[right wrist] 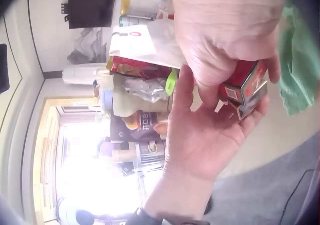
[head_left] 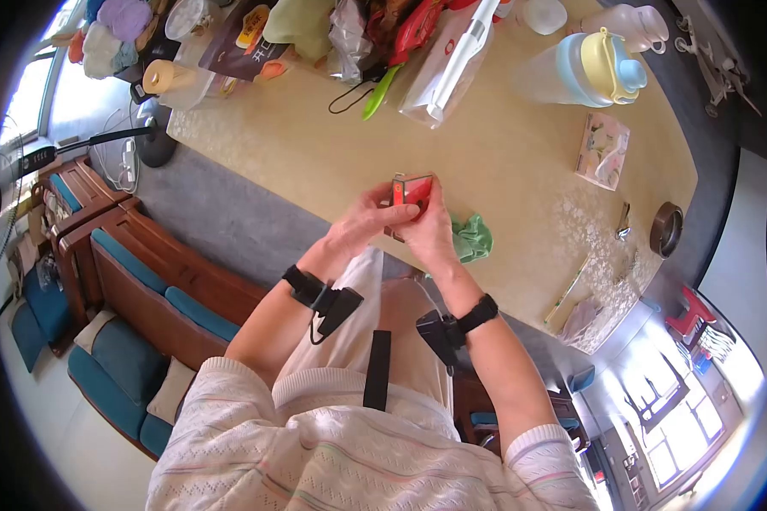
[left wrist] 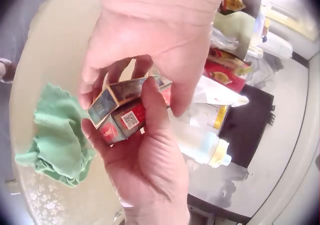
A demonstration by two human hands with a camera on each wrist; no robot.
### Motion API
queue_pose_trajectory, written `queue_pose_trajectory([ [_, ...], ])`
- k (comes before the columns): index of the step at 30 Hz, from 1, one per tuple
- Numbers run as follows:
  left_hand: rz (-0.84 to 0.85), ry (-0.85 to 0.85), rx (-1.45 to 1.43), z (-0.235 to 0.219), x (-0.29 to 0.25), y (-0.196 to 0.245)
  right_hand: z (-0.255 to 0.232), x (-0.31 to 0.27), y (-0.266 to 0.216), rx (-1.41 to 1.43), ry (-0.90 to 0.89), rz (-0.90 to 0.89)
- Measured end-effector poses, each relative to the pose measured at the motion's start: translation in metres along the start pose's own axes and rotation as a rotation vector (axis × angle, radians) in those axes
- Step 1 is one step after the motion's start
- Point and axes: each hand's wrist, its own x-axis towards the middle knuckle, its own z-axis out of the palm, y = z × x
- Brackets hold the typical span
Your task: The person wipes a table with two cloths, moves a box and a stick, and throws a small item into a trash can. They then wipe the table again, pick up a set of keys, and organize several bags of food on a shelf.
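Both hands hold a small red and black box-like block with printed faces, close over the near table edge. My left hand grips it from the left, thumb across its near side. Around its right side curl the fingers of my right hand. In the left wrist view the block shows a QR code and angled picture panels framed in gold. A panel stands apart from the red body in the right wrist view. Fingers hide part of it. A crumpled green cloth lies beside the right hand.
Along the table's far side stand bags, a clear plastic pack, a green-handled tool and a blue-and-yellow bottle. To the right are a tissue pack and a dark round ashtray. A wooden sofa is at left.
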Motion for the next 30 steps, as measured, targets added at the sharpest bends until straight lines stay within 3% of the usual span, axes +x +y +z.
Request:
queue_pose_trajectory([
  [3, -0.111, 0.026, 0.086, -0.009, 0.0, 0.011, 0.005, 0.003, -0.001, 0.036, -0.047, 0.017],
  [5, -0.222, 0.073, 0.018, -0.014, 0.005, 0.014, 0.0, 0.004, -0.001, 0.53, -0.216, 0.072],
  [6, -0.226, 0.057, 0.018, -0.012, 0.006, 0.015, -0.007, 0.003, 0.0, 0.526, -0.2, 0.076],
  [8, -0.155, 0.07, -0.02, -0.005, 0.01, 0.018, -0.021, 0.002, 0.003, 0.831, -0.285, 0.213],
  [9, -0.156, 0.058, -0.017, -0.001, 0.014, 0.018, -0.028, 0.002, 0.005, 0.831, -0.273, 0.21],
  [11, -0.083, 0.062, -0.105, 0.012, 0.027, 0.015, -0.043, 0.004, 0.011, 0.722, -0.294, 0.391],
  [18, 0.103, -0.096, 0.091, 0.057, 0.099, 0.015, -0.084, 0.037, 0.026, 0.829, -0.097, 0.379],
  [24, 0.049, 0.007, 0.129, 0.064, 0.138, 0.012, -0.108, 0.066, 0.032, 0.766, 0.017, 0.382],
  [30, 0.068, 0.052, 0.161, 0.069, 0.164, 0.016, -0.117, 0.087, 0.042, 0.728, 0.002, 0.376],
])
